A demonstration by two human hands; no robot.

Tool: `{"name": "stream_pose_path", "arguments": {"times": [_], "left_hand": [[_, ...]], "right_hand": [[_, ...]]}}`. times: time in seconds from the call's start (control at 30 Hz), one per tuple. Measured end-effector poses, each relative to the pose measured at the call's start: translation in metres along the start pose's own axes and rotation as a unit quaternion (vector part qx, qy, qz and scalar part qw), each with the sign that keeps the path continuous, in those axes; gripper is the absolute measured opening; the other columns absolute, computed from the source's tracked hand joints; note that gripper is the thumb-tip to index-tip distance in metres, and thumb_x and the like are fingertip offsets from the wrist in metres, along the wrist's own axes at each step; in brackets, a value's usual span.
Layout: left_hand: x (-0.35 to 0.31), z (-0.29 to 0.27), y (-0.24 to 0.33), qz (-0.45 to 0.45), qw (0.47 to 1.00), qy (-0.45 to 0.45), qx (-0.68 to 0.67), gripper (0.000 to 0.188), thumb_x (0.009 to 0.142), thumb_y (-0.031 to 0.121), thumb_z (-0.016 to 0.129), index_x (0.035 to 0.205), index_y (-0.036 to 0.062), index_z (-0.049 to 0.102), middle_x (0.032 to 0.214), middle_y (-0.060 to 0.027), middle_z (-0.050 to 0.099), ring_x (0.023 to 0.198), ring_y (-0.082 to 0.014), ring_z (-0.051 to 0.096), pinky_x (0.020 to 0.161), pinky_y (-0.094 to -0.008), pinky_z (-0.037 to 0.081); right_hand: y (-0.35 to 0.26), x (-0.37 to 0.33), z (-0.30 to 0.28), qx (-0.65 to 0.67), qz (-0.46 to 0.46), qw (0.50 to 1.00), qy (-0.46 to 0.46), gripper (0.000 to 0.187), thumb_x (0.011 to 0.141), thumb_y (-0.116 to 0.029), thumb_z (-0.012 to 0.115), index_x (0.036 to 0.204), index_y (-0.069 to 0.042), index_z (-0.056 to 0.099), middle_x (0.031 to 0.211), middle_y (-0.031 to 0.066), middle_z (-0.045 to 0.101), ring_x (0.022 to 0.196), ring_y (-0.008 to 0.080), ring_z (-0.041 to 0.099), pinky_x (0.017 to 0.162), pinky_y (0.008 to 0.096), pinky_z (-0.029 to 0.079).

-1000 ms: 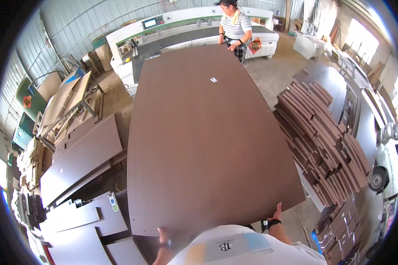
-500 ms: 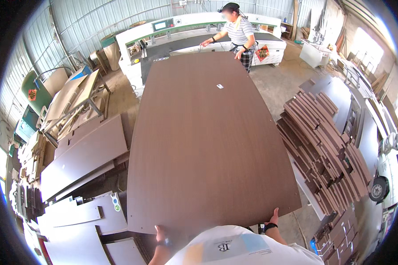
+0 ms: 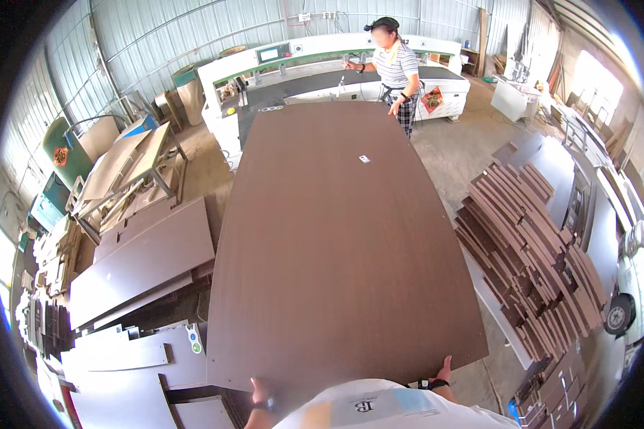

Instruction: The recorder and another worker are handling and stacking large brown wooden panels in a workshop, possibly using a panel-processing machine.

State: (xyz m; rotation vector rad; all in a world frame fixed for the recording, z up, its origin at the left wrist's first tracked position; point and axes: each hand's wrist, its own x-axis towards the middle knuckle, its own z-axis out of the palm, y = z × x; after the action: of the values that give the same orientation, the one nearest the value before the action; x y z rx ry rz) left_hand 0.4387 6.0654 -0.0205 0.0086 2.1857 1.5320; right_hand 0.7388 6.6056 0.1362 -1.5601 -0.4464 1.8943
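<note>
A large dark brown wooden panel [image 3: 329,243] stretches from my body to the white machine. My left hand [image 3: 262,392] grips its near edge toward the left corner, while my right hand [image 3: 445,370] grips the same edge close to the right corner. Both thumbs show at the edge; the other fingers are hidden beneath the board. A small white label [image 3: 365,159] is stuck on the panel's far right part. Beyond the far end a co-worker [image 3: 397,68] stands with one hand at the panel's far right corner and the other raised.
A long white machine [image 3: 447,96] with a dark bed and a small screen [image 3: 270,54] spans the back. Stacked brown boards [image 3: 529,250] stand close on the right. More panels [image 3: 147,261] lie on the left, near a worktable [image 3: 132,161]. A vehicle wheel [image 3: 620,314] shows far right.
The co-worker's free hand has risen from low over the machine to chest height. My view has shifted slightly, so the scene sits lower. My hands keep their hold on the panel.
</note>
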Motion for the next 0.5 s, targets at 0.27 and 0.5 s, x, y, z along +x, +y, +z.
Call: {"name": "stream_pose_path", "arguments": {"times": [0.27, 0.5], "left_hand": [[0.005, 0.0, 0.06, -0.244, 0.935, 0.111, -0.23, 0.064, 0.092, 0.049, 0.036, 0.137, 0.004, 0.032, 0.136, -0.0103, 0.041, 0.108, -0.0259, 0.048, 0.092, -0.0421, 0.035], [0.028, -0.015, 0.009, -0.223, 0.943, 0.168, -0.181, 0.082, 0.076, 0.07, 0.048, 0.119, 0.0006, 0.053, 0.106, -0.0134, 0.06, 0.081, -0.0267, 0.06, 0.072, -0.0471, 0.047]], "right_hand": [[0.026, 0.025, -0.004, 0.04, -0.01, 0.998, -0.043, 0.072, 0.076, -0.062, 0.056, 0.128, -0.013, 0.045, 0.122, 0.0097, 0.052, 0.11, 0.0326, 0.048, 0.09, 0.0544, 0.04], [0.035, 0.06, 0.021, 0.009, -0.019, 0.994, -0.107, 0.079, 0.079, -0.062, 0.053, 0.134, -0.009, 0.036, 0.136, 0.0104, 0.04, 0.12, 0.0333, 0.04, 0.1, 0.0515, 0.03]]}}
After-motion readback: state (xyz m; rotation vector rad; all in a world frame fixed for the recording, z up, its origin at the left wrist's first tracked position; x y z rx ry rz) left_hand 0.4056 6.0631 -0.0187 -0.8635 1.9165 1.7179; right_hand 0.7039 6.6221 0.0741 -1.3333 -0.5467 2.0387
